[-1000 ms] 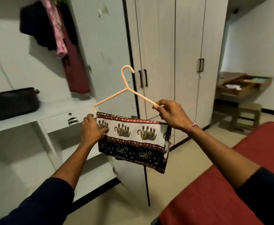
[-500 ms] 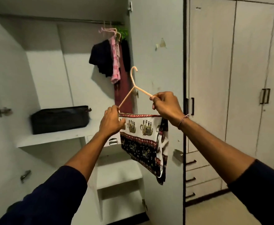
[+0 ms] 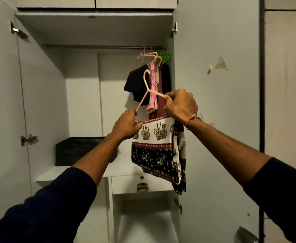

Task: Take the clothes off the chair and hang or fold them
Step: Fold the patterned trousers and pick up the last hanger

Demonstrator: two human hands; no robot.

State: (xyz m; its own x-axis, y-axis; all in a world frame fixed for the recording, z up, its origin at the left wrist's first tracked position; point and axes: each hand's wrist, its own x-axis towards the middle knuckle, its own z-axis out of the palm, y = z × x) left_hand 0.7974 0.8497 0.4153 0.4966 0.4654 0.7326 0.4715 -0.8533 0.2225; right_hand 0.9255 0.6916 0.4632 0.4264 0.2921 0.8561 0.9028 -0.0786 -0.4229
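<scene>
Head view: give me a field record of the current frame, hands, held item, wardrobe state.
left hand: grips left end of hanger and cloth edge
right hand: grips right arm of hanger
hanger: peach, hook up, below the rail, not yet hooked
cloth: elephant print, draped over hanger bar
rail: holds other hangers with dark and pink clothes at right end
wardrobe doors: open
bag: black, on shelf at left
drawer: closed, below shelf
</scene>
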